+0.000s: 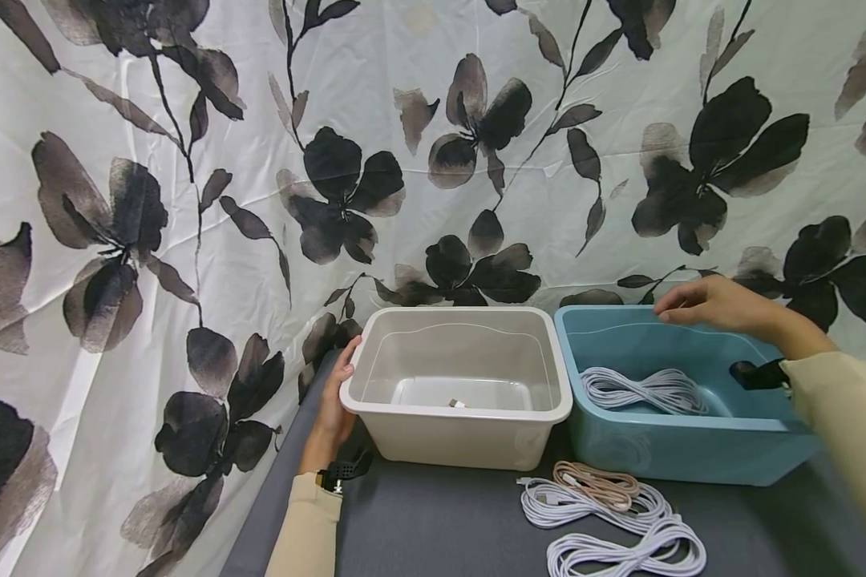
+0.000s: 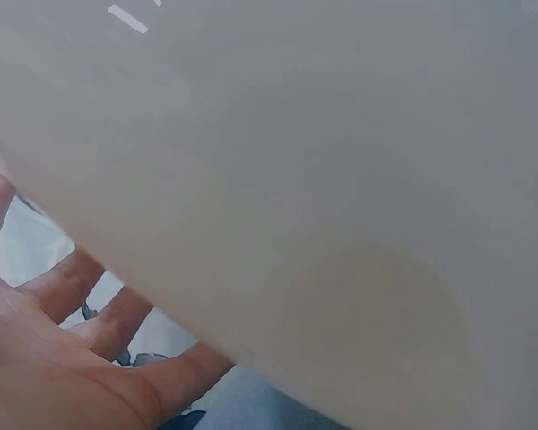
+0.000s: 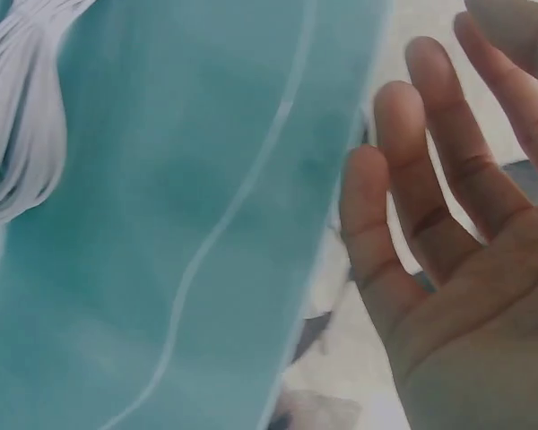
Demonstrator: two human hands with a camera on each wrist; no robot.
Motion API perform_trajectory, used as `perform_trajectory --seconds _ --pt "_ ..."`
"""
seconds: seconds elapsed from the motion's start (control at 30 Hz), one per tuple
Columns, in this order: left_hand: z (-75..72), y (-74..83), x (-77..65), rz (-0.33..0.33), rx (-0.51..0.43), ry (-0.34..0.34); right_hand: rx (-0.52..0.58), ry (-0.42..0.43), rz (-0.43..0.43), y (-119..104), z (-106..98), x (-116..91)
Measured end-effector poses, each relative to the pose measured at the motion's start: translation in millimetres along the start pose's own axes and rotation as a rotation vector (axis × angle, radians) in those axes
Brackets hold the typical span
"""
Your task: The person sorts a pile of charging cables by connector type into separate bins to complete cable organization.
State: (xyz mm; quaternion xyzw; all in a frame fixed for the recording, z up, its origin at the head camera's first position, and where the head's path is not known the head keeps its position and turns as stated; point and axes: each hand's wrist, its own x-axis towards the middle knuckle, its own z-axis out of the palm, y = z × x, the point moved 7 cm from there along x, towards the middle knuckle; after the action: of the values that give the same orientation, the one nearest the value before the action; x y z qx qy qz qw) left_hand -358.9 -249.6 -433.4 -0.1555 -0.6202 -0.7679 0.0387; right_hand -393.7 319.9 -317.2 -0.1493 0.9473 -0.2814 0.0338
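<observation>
Left hand (image 1: 337,398) had fingers spread against the beige bin (image 1: 447,439) near the left edge of the grey table (image 1: 433,525); right hand (image 1: 714,307) hung loose-fingered at the back rim of the blue bin (image 1: 693,449) (white cable (image 1: 644,390) inside).

Bright head view, hazy, soft-focus wrist views

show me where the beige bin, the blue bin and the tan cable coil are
beige bin (image 1: 451,441): head view, on its front outer wall
blue bin (image 1: 685,450): head view, on its front outer wall
tan cable coil (image 1: 600,484): head view, on its bundled strands
</observation>
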Motion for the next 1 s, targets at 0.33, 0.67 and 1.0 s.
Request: perform_trajectory --seconds 0.33,0.67,1.0 --pt "2.0 0.0 -0.4 0.003 0.003 0.000 -0.014 0.039 -0.107 -39 -8 -32" --pt "1.0 -1.7 -0.1 0.000 -0.004 -0.001 -0.035 0.170 -0.356 -91 20 -90" --pt "1.7 -1.0 0.4 0.004 0.011 0.003 0.169 0.161 -0.537 -120 72 -142"
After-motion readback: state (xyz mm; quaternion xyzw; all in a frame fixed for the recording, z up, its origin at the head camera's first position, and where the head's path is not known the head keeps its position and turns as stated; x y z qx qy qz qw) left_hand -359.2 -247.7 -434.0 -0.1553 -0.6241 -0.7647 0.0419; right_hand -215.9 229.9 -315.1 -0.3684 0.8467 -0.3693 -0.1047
